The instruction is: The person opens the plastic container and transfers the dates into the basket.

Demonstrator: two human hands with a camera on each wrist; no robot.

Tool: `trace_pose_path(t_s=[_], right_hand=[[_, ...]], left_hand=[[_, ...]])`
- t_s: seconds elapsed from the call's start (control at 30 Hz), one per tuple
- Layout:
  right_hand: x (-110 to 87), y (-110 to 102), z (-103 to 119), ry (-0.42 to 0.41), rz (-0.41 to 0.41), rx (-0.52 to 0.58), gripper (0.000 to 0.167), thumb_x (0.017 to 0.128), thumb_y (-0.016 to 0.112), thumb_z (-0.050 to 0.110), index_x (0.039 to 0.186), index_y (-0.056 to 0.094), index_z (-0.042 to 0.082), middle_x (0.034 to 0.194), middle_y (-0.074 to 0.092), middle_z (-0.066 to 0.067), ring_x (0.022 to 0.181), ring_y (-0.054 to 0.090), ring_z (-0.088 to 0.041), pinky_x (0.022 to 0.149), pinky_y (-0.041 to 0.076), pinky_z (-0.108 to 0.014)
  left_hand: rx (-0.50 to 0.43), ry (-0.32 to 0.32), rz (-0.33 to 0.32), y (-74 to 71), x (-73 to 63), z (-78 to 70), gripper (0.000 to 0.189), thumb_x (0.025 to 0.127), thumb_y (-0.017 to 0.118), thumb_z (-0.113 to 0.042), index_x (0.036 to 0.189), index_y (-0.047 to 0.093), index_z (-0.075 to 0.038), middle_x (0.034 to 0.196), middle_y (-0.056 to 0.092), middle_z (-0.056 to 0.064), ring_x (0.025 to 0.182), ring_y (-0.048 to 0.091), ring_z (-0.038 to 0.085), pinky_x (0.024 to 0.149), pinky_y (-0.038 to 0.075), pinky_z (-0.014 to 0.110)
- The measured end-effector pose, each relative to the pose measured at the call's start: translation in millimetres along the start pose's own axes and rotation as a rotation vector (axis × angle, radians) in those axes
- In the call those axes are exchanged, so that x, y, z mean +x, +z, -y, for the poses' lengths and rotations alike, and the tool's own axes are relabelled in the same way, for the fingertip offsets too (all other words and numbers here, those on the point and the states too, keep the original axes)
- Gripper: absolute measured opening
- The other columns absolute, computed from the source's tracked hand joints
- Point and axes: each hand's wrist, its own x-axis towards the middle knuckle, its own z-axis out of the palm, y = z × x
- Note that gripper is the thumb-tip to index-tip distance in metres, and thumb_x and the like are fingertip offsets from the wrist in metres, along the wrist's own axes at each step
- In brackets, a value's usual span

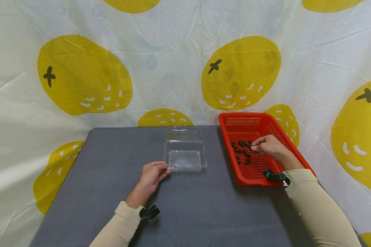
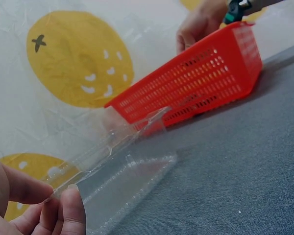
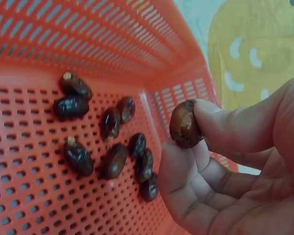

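Between thumb and fingers, my right hand (image 1: 267, 146) pinches a brown, glossy date (image 3: 184, 124) above the floor of the red basket (image 3: 39, 196). Several more dates (image 3: 78, 157) lie spread over the perforated bottom, some with a pale stem end. My left hand (image 1: 154, 174) pinches the near left rim of a clear plastic clamshell box (image 1: 185, 159), which stands with its lid (image 1: 184, 134) folded back. In the left wrist view, thumb and fingers grip the thin edge of that box (image 2: 108, 152).
A grey cloth-covered table (image 1: 185, 206) bears both the box and the basket. Behind it hangs a white curtain (image 1: 167, 68) with yellow fruit prints. The basket's raised walls (image 1: 285, 133) surround the right hand. Dark straps (image 1: 149, 212) circle both wrists.
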Motion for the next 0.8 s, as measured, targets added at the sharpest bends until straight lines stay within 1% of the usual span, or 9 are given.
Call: trace_pose_path(t_s=[0.23, 0.37, 0.5, 0.63, 0.8], right_hand=[[5.7, -7.3, -16.2, 0.031, 0.005, -0.011, 0.036, 0.102, 0.066, 0.014, 0.125, 0.065, -0.013, 0.103, 0.071, -0.011, 0.092, 0.069, -0.022, 0.090, 0.066, -0.042], [8.9, -9.5, -19.4, 0.042, 0.024, 0.005, 0.036, 0.102, 0.067, 0.014, 0.125, 0.065, -0.013, 0.102, 0.071, -0.009, 0.091, 0.069, -0.021, 0.092, 0.065, -0.042], [13.1, -12.3, -23.8, 0.063, 0.038, -0.008, 0.035, 0.101, 0.067, 0.015, 0.123, 0.066, -0.012, 0.100, 0.071, -0.007, 0.088, 0.067, -0.018, 0.091, 0.066, -0.039], [18.0, -15.5, -31.0, 0.093, 0.052, -0.017, 0.030, 0.101, 0.068, 0.014, 0.118, 0.069, -0.011, 0.095, 0.069, -0.004, 0.084, 0.065, -0.017, 0.086, 0.066, -0.035], [22.8, -18.2, -39.0, 0.122, 0.070, -0.011, 0.025, 0.101, 0.065, 0.012, 0.112, 0.072, -0.009, 0.090, 0.071, -0.001, 0.084, 0.066, -0.017, 0.086, 0.066, -0.037]], left_hand=[[0.002, -0.001, 0.007, 1.3, 0.0, 0.8, 0.026, 0.095, 0.062, 0.010, 0.120, 0.056, 0.016, 0.083, 0.069, 0.008, 0.071, 0.070, 0.012, 0.067, 0.063, 0.022], [0.002, 0.000, 0.007, 0.1, 0.0, 0.8, 0.026, 0.095, 0.062, 0.009, 0.120, 0.056, 0.016, 0.084, 0.069, 0.009, 0.070, 0.070, 0.012, 0.067, 0.063, 0.023], [0.004, -0.003, 0.006, -0.5, 0.8, 1.0, 0.027, 0.095, 0.062, 0.009, 0.121, 0.056, 0.015, 0.085, 0.069, 0.009, 0.071, 0.070, 0.011, 0.068, 0.063, 0.023], [0.001, 0.000, 0.007, -1.0, 1.2, 2.1, 0.026, 0.095, 0.063, 0.009, 0.120, 0.057, 0.015, 0.085, 0.069, 0.009, 0.071, 0.070, 0.012, 0.068, 0.063, 0.023], [0.003, 0.007, 0.010, -1.3, 1.3, 3.2, 0.026, 0.095, 0.064, 0.009, 0.119, 0.057, 0.015, 0.085, 0.069, 0.009, 0.072, 0.071, 0.012, 0.068, 0.063, 0.023]])
